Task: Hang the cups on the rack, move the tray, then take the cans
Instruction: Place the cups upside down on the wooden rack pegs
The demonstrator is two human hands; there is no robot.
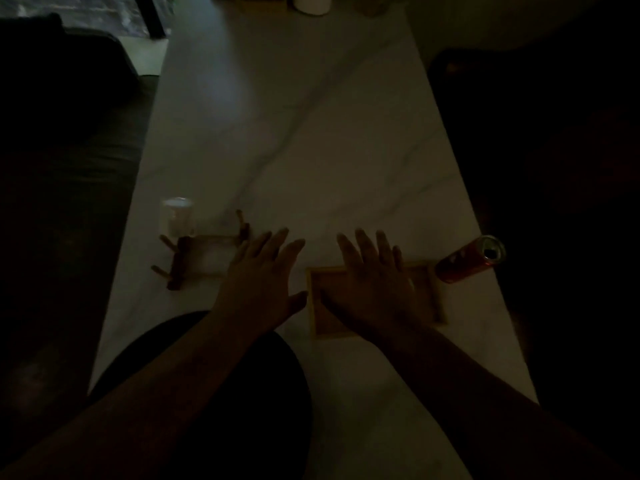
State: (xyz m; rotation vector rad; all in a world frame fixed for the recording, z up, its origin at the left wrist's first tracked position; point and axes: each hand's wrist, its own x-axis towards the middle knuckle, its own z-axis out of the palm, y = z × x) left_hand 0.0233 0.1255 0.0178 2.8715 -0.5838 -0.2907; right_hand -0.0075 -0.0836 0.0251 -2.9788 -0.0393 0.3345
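Note:
The scene is very dim. A wooden peg rack (199, 252) stands on the white marble table (311, 140) at the near left, with a clear glass cup (177, 216) upside down on one of its far pegs. A shallow wooden tray (427, 299) lies to the right of centre. A red can (467, 259) stands by the table's right edge, just beyond the tray's far right corner. My left hand (261, 282) hovers flat with fingers spread between rack and tray. My right hand (372, 282) is spread palm down over the tray, hiding most of it.
Dark seating runs along the left side of the table and a dark shape sits at the right. A white container (311, 5) and other small items stand at the table's far end. A dark rounded form (242, 393) lies under my left forearm.

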